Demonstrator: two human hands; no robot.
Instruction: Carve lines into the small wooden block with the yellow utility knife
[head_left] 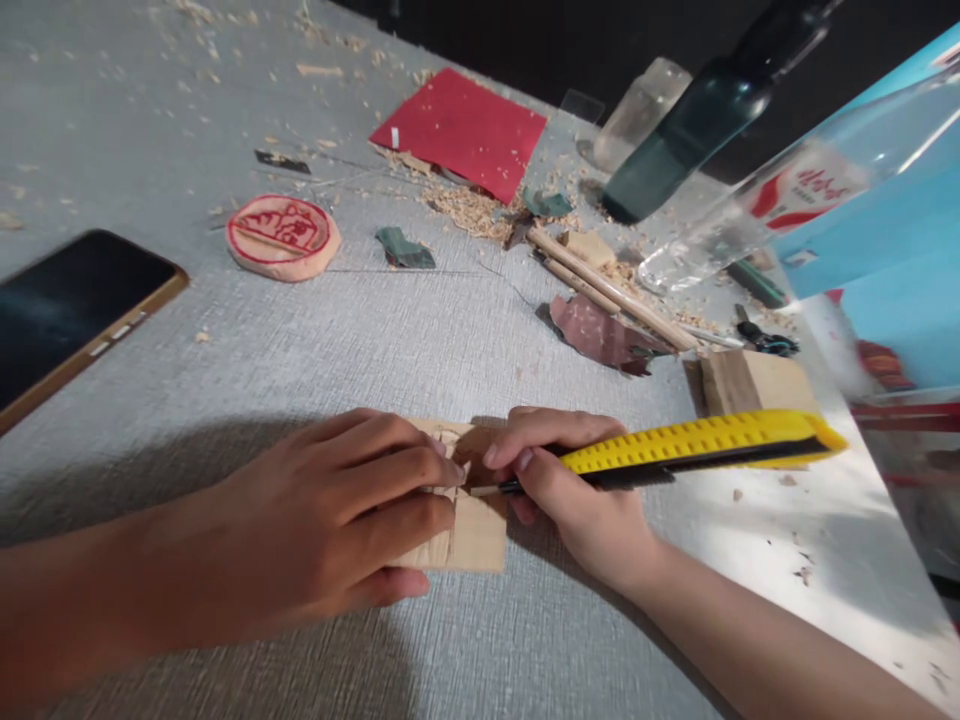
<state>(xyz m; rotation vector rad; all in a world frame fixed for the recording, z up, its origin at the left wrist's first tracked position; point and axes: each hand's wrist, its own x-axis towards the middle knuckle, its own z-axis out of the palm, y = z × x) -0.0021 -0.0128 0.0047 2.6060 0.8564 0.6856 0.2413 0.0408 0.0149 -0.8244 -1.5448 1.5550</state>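
A small flat wooden block [472, 535] lies on the grey textured table [375, 330] near its front edge. My left hand [330, 520] lies over the block's left half, fingers curled around it and pressing it down. My right hand [570, 490] grips a yellow utility knife [697, 445] like a pen. The blade tip rests on the top of the block, between the fingertips of both hands. The knife's handle points away to the right.
A dark phone [67, 310] lies at the left. A round carved wooden disc with red markings [283, 235] sits behind it. Red paper [463, 130], wood shavings, sticks [615, 290], a wood block [750, 385], sandpaper scraps and several bottles [705, 110] crowd the back right.
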